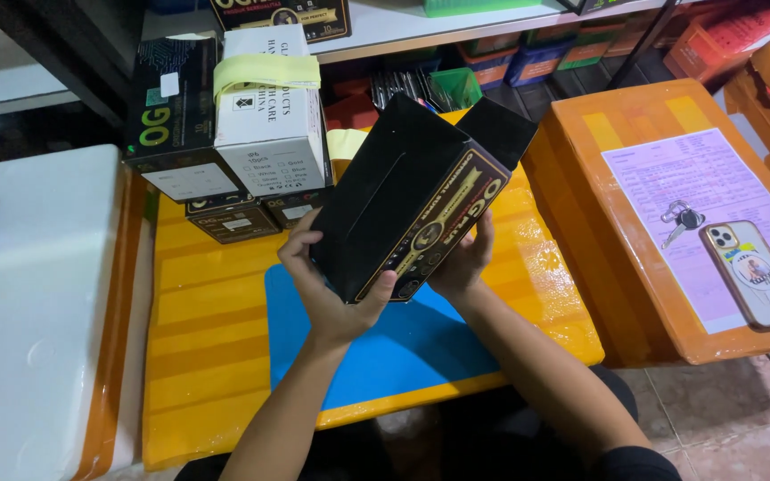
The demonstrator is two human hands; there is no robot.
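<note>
Black carton [412,200] with gold trim, flap open at its far end, held tilted in the air above the blue mat [385,343] on the orange-yellow table [207,338]. Left hand [327,285] clasps its near lower corner, thumb over the edge; right hand [461,263] closed on its printed side. Behind: stack of black and white boxes [229,134]. Right: orange crate [634,267] bearing a pink sheet [670,187], keys [681,218], a phone [755,272]

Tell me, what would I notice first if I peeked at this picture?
Probably the black box with gold trim, held tilted in both hands, left hand and right hand, above a blue mat on the yellow table. To the right, a phone and keys lie on a pink paper.
</note>
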